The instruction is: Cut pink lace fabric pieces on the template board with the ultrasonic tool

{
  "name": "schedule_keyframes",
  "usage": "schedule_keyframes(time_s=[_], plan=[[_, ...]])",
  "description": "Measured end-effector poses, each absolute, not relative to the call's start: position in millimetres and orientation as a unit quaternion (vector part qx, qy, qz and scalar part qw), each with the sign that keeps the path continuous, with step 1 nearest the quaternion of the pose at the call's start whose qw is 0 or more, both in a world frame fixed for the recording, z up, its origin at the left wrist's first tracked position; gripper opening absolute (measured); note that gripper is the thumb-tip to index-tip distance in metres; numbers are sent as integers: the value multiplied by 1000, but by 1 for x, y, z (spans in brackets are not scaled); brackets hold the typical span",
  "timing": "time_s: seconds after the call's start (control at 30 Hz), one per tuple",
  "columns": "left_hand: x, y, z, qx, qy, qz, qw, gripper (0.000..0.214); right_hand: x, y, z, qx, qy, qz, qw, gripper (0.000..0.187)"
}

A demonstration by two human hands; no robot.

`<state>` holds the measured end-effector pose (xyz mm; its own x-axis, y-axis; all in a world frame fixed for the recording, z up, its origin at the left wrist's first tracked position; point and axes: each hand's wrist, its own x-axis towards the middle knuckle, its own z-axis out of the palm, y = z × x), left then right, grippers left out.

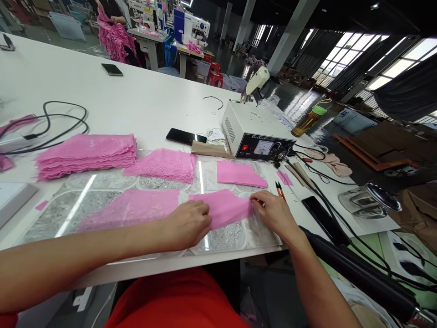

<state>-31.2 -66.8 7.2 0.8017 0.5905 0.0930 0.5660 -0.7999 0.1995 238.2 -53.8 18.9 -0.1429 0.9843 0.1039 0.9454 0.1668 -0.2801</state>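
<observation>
A smooth pink fabric piece (227,207) lies on the clear mat (221,239) in front of me. At its right corner, my right hand (275,216) pinches the edge between thumb and forefinger. My left hand (187,223) has its fingers curled down on the piece's left side, the fingertips partly hidden. Left of it is a sheer pink lace piece (136,205), partly covered by my left forearm. Behind these rest a smaller stack of pink lace pieces (167,164) and a flat pink fabric stack (239,174).
A tall pink lace pile (87,155) stands at the left. Behind the work are a black phone (186,136) and a control box (259,132). To the right are pens (280,190), another phone (326,221), cables, a glass jug (365,200) and a black tube (358,273).
</observation>
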Motion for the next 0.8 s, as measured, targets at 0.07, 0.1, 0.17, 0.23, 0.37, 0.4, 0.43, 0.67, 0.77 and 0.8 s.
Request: schedule_keyframes(time_s=[0.07, 0.1, 0.17, 0.23, 0.37, 0.4, 0.43, 0.67, 0.77, 0.8], plan=[[-31, -66, 8, 945, 308, 72, 81, 24, 237, -53, 20, -646, -753, 73, 103, 24], [-30, -66, 8, 946, 308, 70, 80, 24, 237, -53, 20, -647, -753, 72, 93, 24], [-30, -66, 8, 947, 305, 65, 78, 23, 237, -53, 20, -647, -754, 69, 91, 24], [-30, -65, 9, 948, 301, 67, 80, 23, 237, -52, 22, -644, -756, 60, 105, 23], [-28, -63, 15, 936, 323, 65, 122, 19, 234, -50, 31, -633, -759, 41, 147, 20], [-26, -62, 18, 928, 339, 70, 138, 15, 231, -50, 34, -627, -762, 40, 159, 20], [-24, -60, 20, 916, 359, 81, 158, 16, 226, -49, 38, -618, -766, 44, 173, 19], [-17, -40, 37, 758, 431, 258, 416, 21, 152, -45, 64, -462, -806, 199, 311, 15], [-45, -40, 42, 707, 465, 290, 447, 19, 141, -45, 61, -454, -787, 225, 352, 17], [-59, -43, 43, 695, 481, 295, 445, 20, 144, -45, 57, -465, -782, 219, 353, 18]])
